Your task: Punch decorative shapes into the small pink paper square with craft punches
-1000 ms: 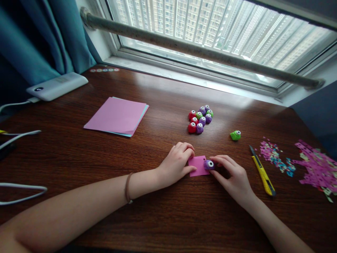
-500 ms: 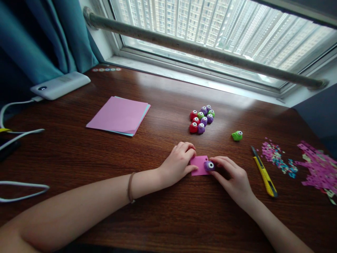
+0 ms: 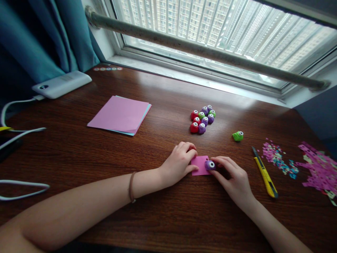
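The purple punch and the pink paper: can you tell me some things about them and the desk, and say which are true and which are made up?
1. The right hand holds the purple punch on the small pink paper. True.
2. The left hand is lifted off the paper. False: it presses on its left edge.
3. The yellow knife lies right of the hands. True.
4. The lone green punch sits in the cluster of punches. False: it lies apart, to the right.
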